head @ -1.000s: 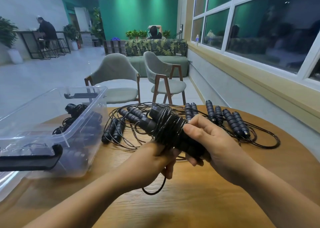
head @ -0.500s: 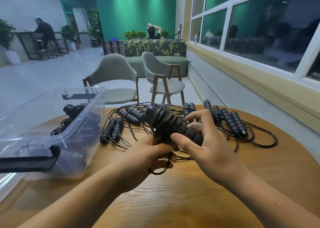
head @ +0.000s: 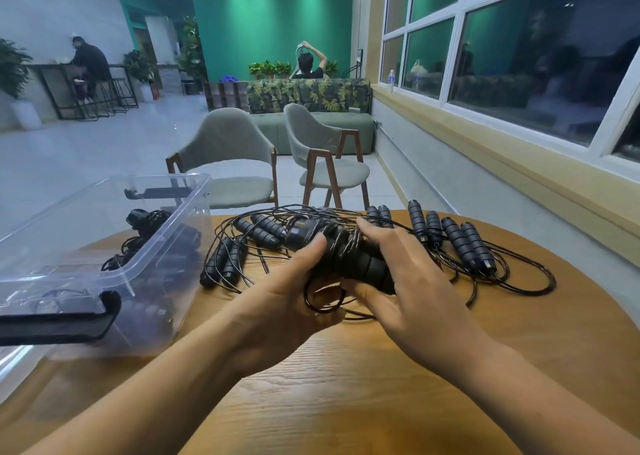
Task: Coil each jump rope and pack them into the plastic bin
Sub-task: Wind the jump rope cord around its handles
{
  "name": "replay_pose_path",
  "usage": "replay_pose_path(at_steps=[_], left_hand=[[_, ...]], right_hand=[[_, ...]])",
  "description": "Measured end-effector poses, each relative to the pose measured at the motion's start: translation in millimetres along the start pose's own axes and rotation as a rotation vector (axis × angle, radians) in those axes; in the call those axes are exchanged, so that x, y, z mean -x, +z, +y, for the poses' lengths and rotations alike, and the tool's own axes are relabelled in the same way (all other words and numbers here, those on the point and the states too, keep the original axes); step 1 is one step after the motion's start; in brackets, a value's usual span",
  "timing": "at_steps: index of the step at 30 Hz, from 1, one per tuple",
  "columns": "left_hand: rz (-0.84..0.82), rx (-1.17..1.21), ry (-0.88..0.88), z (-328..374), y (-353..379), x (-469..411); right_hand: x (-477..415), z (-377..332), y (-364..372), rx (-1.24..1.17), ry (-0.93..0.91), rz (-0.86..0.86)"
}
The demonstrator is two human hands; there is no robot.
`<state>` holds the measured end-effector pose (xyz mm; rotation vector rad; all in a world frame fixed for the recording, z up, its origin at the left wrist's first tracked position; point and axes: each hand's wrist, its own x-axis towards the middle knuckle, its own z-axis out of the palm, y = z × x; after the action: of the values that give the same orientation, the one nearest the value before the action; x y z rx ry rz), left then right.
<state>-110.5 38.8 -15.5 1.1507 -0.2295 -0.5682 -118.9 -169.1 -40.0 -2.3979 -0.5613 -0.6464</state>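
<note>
Black cord is wound round the paired foam handles of the jump rope (head: 346, 259), which both hands hold just above the table. The left hand (head: 284, 309) grips the bundle's left end, its thumb pressed on top of the coils. The right hand (head: 412, 281) curls round the right end, fingers over the far side and thumb on the near side. A loose loop of the same cord hangs between the 2 palms. Behind and beside the hands, uncoiled ropes (head: 464, 243) lie tangled on the round wooden table (head: 346, 395). At the left stands the clear plastic bin (head: 114, 276), with coiled ropes (head: 145, 219) already inside. 2 grey chairs (head: 225, 153) stand beyond.
</note>
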Motion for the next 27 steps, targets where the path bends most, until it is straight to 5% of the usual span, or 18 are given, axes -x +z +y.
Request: replay_pose_path(at_steps=[13, 21, 27], left_hand=[[0.24, 0.085, 0.022, 0, -14, -5], [0.06, -0.241, 0.055, 8, -26, 2], [-0.029, -0.354, 0.026, 10, -30, 5]], right_hand=[[-2, 5, 7, 0.266, -0.185, 0.058], [-1, 1, 0, -0.486, 0.294, -0.179], [-1, -8, -4, -0.59, 0.341, -0.235]])
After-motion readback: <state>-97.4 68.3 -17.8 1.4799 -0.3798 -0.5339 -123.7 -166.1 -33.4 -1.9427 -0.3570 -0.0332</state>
